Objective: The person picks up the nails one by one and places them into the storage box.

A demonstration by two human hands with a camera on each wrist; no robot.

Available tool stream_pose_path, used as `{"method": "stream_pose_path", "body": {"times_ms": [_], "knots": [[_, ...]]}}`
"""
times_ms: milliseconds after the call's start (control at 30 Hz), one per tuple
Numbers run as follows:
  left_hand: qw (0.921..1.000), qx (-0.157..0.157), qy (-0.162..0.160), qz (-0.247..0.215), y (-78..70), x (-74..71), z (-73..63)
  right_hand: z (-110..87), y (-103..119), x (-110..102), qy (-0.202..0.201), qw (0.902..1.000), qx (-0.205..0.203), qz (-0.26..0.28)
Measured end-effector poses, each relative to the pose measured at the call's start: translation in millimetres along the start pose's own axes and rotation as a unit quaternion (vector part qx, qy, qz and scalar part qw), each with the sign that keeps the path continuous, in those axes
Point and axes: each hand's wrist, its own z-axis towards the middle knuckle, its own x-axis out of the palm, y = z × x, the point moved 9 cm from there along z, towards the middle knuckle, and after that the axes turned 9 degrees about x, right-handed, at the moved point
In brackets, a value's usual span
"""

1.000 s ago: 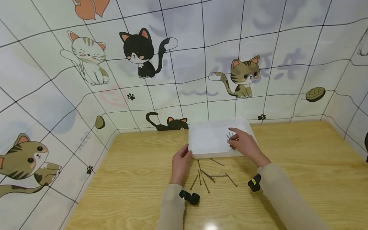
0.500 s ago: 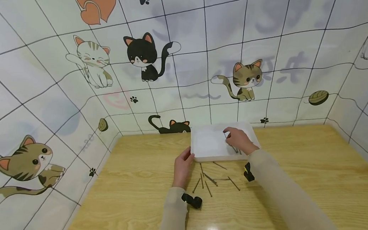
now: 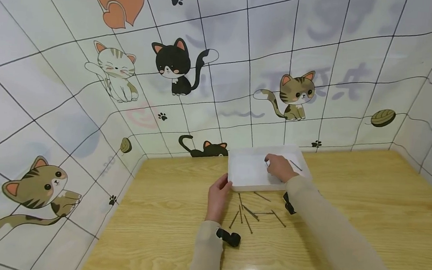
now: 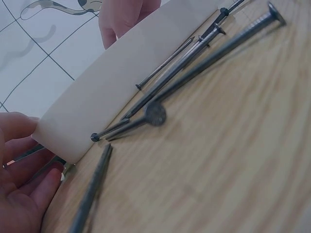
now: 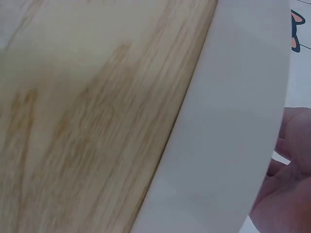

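A shallow white tray (image 3: 249, 168) stands on the table near the wall. At its front left corner my left hand (image 3: 218, 198) grips the tray, thumb at the rim and fingers around the outside, as the left wrist view shows too. My right hand (image 3: 279, 168) is down inside the tray, its fingertips pinching a nail (image 3: 267, 163) of which only a short bit shows. Another nail (image 3: 295, 165) lies to the right of that hand in the tray. In the right wrist view the tray wall (image 5: 218, 116) hides most of the right hand (image 5: 291, 184).
Several loose nails (image 3: 251, 213) lie scattered on the wooden table (image 3: 157, 214) just in front of the tray, some crossing each other. Close up, they run along the tray's front wall (image 4: 112, 87). A wall (image 3: 234, 86) printed with cats rises behind.
The right hand has moved left and lower inside the tray. Nails first bunched in its fingers are mostly out of sight now, and one lies at the tray's right. The left hand keeps its place.
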Motion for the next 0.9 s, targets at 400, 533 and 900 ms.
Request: {"method": "stream_pose_path", "body": {"times_ms": [400,533,900], "knots": [[0.9999,0.005,0.002,0.012,-1.4,2.9,-0.9,1.3,-0.1,6.0,-0.006,0.9990,0.013,-0.042],[0.9999,0.006,0.001,0.010,-0.6,3.4,-1.1,3.2,-2.3,5.7,-0.007,0.9989,0.017,-0.043],[1.0000,0.002,-0.001,0.002,1.2,0.3,1.4,4.3,-2.2,4.1,-0.003,0.9983,0.027,-0.051]]}}
